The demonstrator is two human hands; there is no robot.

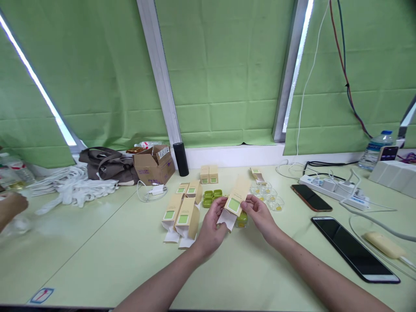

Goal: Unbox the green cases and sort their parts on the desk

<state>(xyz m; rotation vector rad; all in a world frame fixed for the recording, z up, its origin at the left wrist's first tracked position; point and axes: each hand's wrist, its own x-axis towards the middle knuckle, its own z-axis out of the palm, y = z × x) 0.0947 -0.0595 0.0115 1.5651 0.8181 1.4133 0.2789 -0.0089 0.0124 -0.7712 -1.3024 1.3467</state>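
Note:
A beige paper box [240,190] with a green square on its side is tilted between my two hands, its white-lined end flap hanging open. My left hand [211,229] grips the flap end from the left. On the right side, the fingers of my right hand [260,215] pinch the box's edge. A small green-topped clear container [242,220] shows just below the box, partly hidden. Behind my left hand are several green square cups or lids [211,197]. Clear small containers with yellow marks [268,195] stand behind my right hand. Similar beige boxes [187,213] with open flaps lie to the left.
Two closed boxes [209,174] and a black cylinder [180,159] stand at the back. Leftward are a cardboard carton [154,167], a charger [157,190], white straps [73,186] and another person's hand [13,208]. Phones [355,249] and a power strip [336,190] lie right.

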